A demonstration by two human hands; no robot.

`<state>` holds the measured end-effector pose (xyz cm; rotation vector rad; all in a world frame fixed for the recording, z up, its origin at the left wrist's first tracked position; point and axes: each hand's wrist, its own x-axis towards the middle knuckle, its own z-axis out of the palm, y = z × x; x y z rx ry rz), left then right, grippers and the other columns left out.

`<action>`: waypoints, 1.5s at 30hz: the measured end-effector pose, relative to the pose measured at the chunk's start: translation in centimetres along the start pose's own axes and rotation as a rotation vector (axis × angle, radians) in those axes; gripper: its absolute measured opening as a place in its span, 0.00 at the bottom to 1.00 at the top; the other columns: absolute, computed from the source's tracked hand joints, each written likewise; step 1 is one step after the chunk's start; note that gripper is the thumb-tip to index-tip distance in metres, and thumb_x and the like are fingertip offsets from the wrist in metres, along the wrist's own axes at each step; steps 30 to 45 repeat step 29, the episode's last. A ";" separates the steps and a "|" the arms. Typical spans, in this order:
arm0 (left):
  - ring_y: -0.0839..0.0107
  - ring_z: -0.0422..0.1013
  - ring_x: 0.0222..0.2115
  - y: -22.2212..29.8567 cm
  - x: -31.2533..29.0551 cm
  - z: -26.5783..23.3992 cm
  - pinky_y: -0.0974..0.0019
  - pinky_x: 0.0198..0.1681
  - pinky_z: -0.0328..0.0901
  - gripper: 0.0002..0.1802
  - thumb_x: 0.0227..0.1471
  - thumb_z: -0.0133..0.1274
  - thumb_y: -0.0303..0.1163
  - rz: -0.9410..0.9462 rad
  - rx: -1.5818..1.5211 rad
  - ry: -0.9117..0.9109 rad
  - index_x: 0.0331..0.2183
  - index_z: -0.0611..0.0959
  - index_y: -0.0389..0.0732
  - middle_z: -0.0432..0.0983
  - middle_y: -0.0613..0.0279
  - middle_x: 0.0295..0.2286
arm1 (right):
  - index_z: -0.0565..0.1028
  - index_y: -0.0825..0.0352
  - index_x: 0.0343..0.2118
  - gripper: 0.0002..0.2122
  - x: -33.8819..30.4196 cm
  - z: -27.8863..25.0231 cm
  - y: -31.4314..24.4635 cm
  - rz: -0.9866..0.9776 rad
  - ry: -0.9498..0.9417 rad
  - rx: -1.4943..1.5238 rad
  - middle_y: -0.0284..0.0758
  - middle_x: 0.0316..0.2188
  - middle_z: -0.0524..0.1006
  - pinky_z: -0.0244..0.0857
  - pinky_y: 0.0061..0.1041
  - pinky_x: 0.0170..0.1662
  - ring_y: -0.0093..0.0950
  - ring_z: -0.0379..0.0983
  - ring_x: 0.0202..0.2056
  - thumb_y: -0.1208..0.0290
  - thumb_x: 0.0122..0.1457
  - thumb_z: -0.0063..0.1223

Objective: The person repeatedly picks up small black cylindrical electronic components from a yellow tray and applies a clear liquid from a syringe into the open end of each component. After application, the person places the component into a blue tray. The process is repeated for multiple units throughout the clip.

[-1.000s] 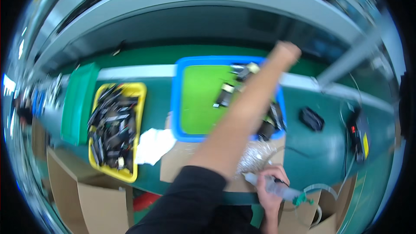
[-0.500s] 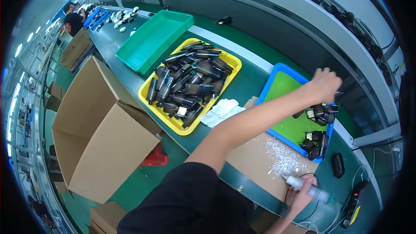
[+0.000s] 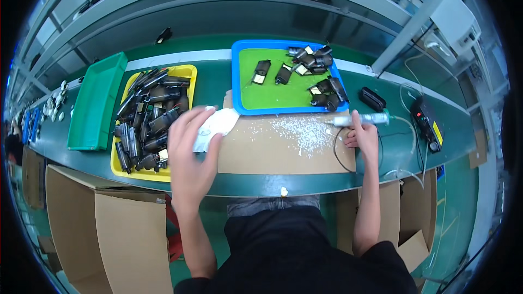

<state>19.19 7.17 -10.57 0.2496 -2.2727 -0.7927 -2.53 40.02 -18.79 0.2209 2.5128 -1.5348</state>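
Observation:
My left hand (image 3: 190, 155) is open, its fingers and thumb spread. It hovers between the yellow tray (image 3: 192, 79) and a crumpled white cloth (image 3: 219, 124), partly covering both in view. Dark, glossy plastic housings (image 3: 162, 93) are heaped in that yellow tray. My right hand (image 3: 364, 137) grips a clear dispensing syringe (image 3: 375, 119), held almost level with its tip pointing left, above the right end of a cardboard sheet (image 3: 253, 155). Behind it, the blue tray (image 3: 236, 79) with a green base holds several similar dark housings (image 3: 316, 61), mostly on its right side.
White specks (image 3: 305, 135) cover part of the cardboard. On the right stand a black case (image 3: 372, 98) and a black controller box (image 3: 426, 122) with a hose and cables. A green tray (image 3: 98, 100) lies far left. Large cardboard boxes (image 3: 133, 239) stand below the bench edge.
My left hand has swung from over the blue tray's right side back left, beside the yellow tray. The view has turned right. The syringe stays in my right hand, now more level.

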 end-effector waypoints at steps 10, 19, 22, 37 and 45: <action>0.78 0.68 0.30 -4.3 -15.3 -5.3 0.77 0.33 0.65 0.27 0.56 0.51 0.25 -0.793 -0.121 0.163 0.55 0.62 0.33 0.65 0.58 0.38 | 0.71 0.72 0.08 0.38 -0.9 -1.2 -1.6 -0.047 0.187 -0.547 0.37 0.06 0.69 0.65 0.28 0.18 0.28 0.70 0.12 0.36 0.57 0.40; 0.70 0.72 0.34 -9.1 -12.8 -4.0 0.69 0.39 0.70 0.31 0.54 0.54 0.27 -0.823 -0.504 0.580 0.55 0.60 0.29 0.70 0.53 0.39 | 0.76 0.74 0.27 0.16 -7.3 24.6 -17.3 -0.581 -0.799 -0.230 0.34 0.17 0.75 0.66 0.23 0.23 0.22 0.73 0.18 0.63 0.61 0.48; 0.69 0.73 0.35 -11.3 -12.6 -2.5 0.66 0.38 0.69 0.29 0.52 0.56 0.27 -0.855 -0.438 0.635 0.51 0.62 0.30 0.73 0.53 0.35 | 0.77 0.75 0.26 0.14 -2.9 32.9 -18.4 -0.764 -0.709 -0.590 0.35 0.16 0.77 0.69 0.29 0.27 0.27 0.77 0.21 0.66 0.56 0.50; 0.41 0.58 0.53 -10.5 -12.7 -2.2 0.51 0.56 0.55 0.38 0.45 0.58 0.28 -0.840 -0.125 0.740 0.54 0.58 0.29 0.61 0.35 0.47 | 0.74 0.73 0.43 0.15 -0.6 39.2 -18.0 -0.410 -1.298 -0.208 0.37 0.31 0.81 0.74 0.20 0.24 0.27 0.78 0.22 0.69 0.57 0.49; 0.41 0.58 0.53 -10.5 -12.7 -2.2 0.51 0.56 0.55 0.38 0.45 0.58 0.28 -0.840 -0.125 0.740 0.54 0.58 0.29 0.61 0.35 0.47 | 0.74 0.73 0.43 0.15 -0.6 39.2 -18.0 -0.410 -1.298 -0.208 0.37 0.31 0.81 0.74 0.20 0.24 0.27 0.78 0.22 0.69 0.57 0.49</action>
